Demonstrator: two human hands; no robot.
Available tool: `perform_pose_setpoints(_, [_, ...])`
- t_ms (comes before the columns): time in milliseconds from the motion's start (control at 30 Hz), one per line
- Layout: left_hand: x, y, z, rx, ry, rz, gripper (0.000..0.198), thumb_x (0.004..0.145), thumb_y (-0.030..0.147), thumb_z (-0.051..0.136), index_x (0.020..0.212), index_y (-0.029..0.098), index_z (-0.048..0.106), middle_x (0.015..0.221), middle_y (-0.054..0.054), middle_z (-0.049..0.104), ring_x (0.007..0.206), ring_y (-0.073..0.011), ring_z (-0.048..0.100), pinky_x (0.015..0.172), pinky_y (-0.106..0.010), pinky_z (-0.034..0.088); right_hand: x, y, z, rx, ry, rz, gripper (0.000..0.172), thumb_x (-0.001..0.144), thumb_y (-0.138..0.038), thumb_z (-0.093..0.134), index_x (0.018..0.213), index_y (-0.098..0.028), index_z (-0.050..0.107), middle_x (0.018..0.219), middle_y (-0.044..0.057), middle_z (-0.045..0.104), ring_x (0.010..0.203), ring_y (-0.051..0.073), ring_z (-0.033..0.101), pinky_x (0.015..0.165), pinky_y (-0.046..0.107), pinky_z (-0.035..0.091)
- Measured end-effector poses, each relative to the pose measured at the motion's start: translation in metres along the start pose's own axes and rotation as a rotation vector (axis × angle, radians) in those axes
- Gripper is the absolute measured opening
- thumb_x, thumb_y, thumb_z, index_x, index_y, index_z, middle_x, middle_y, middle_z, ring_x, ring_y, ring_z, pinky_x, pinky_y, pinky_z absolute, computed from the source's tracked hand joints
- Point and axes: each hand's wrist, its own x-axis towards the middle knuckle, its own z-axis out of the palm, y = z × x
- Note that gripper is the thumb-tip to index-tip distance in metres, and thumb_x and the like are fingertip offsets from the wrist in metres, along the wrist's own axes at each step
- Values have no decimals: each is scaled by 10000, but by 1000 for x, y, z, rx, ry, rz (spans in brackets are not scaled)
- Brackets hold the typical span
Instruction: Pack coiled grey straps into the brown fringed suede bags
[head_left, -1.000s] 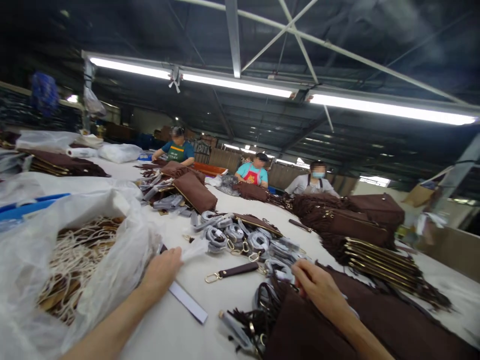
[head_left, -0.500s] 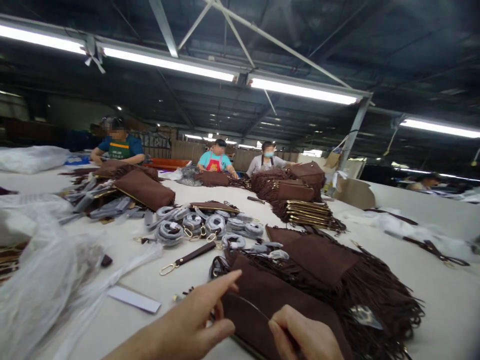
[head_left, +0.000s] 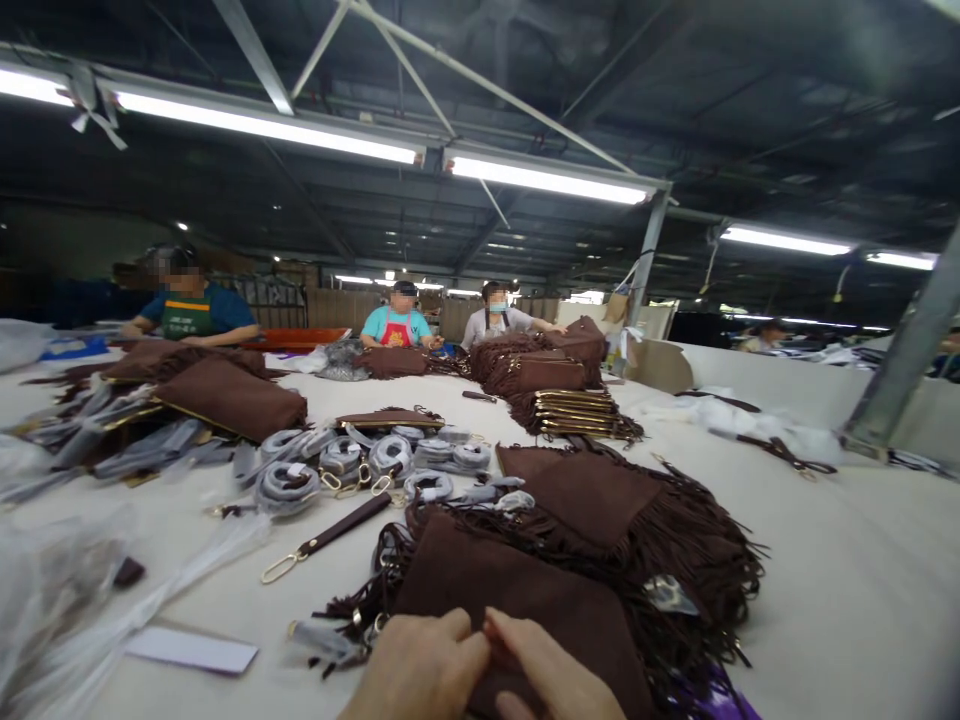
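Note:
Low in the view, my left hand (head_left: 427, 665) has its fingers curled closed. My right hand (head_left: 556, 668) meets it at the fingertips, thumb and fingers pinched together. Whatever lies between the fingers is hidden or too small to make out. Both hands are over a dark brown fringed bag (head_left: 517, 585) that lies flat on the table. Behind it is a second brown fringed bag (head_left: 581, 495), its long fringe spread to the right. Left of my hands lies a small piece in clear plastic wrap (head_left: 326, 638).
A brown wrist strap with a gold clasp (head_left: 341, 528), coiled grey-wrapped straps (head_left: 287, 487) and a white card strip (head_left: 191, 648) lie leftward. Clear plastic bags (head_left: 56, 600) cover the left edge. Brown bags are stacked farther back (head_left: 551, 375). Several co-workers sit across the table.
My hands were apart with a thin strand running from the right one; now they meet and the strand is out of sight. My left fingers have curled in. The view has turned right.

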Motion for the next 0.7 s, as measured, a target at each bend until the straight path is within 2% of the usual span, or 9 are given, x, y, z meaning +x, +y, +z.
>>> perform_pose_setpoints(100, [20, 8, -2, -37, 30, 13, 210, 839, 178, 508, 1000, 219, 636, 983, -99, 707, 854, -279, 683, 691, -335, 512, 18, 4, 5, 1, 88, 5, 461, 895, -128, 461, 1351, -166, 517, 1187, 140, 672, 1033, 260, 669, 855, 290, 573])
perform_pose_setpoints(167, [30, 0, -6, -49, 54, -18, 229, 870, 153, 449, 951, 220, 653, 956, -81, 710, 850, -249, 677, 709, -314, 505, 31, 10, -2, -12, 68, 36, 309, 909, -147, 432, 1134, -177, 641, 997, 112, 726, 867, 239, 702, 740, 267, 569])
perform_pose_setpoints(267, [47, -31, -19, -88, 164, -62, 254, 924, 203, 418, 882, 226, 667, 925, -50, 707, 875, -213, 657, 758, -287, 485, 53, 21, -16, 29, -20, 105, 252, 914, -183, 395, 817, -208, 627, 697, 20, 665, 612, 170, 630, 578, 226, 459])
perform_pose_setpoints(333, [64, -58, -30, -85, 264, -154, 245, 935, 220, 421, 916, 221, 666, 973, -49, 702, 944, -206, 638, 823, -285, 470, 66, 30, -20, 67, 5, 168, 254, 924, -229, 388, 753, -210, 574, 661, 1, 616, 599, 160, 584, 575, 236, 398])
perform_pose_setpoints(400, [86, -84, -39, -49, 301, -276, 280, 949, 199, 383, 942, 193, 663, 1008, -77, 697, 997, -219, 626, 874, -317, 459, 74, 44, -17, 145, 59, 271, 264, 937, -288, 387, 736, -210, 540, 637, -11, 574, 598, 159, 555, 584, 244, 372])
perform_pose_setpoints(467, [110, -104, -40, -24, 267, -345, 292, 953, 193, 383, 906, 170, 670, 997, -103, 698, 1009, -242, 626, 898, -367, 458, 76, 60, -10, 233, 100, 375, 281, 934, -347, 391, 725, -209, 519, 596, -28, 515, 573, 157, 519, 572, 247, 356])
perform_pose_setpoints(533, [134, -114, -33, -23, 204, -369, 216, 939, 223, 475, 878, 159, 671, 989, -97, 695, 1025, -250, 619, 925, -416, 456, 72, 74, -2, 281, 103, 425, 292, 921, -388, 401, 718, -209, 512, 587, -39, 465, 561, 153, 480, 556, 248, 338])
perform_pose_setpoints(600, [155, -118, -20, -40, 147, -391, 144, 905, 274, 589, 917, 151, 663, 1040, -76, 678, 1059, -241, 600, 961, -456, 448, 66, 85, 3, 288, 68, 432, 295, 907, -402, 405, 710, -210, 510, 589, -43, 437, 557, 150, 449, 546, 251, 319])
perform_pose_setpoints(700, [175, -122, -4, -122, 107, -442, 213, 889, 331, 638, 998, 148, 642, 1106, -66, 647, 1057, -228, 595, 959, -477, 462, 58, 91, 5, 288, -2, 451, 296, 895, -403, 389, 708, -210, 513, 575, -45, 431, 551, 151, 440, 533, 253, 304])
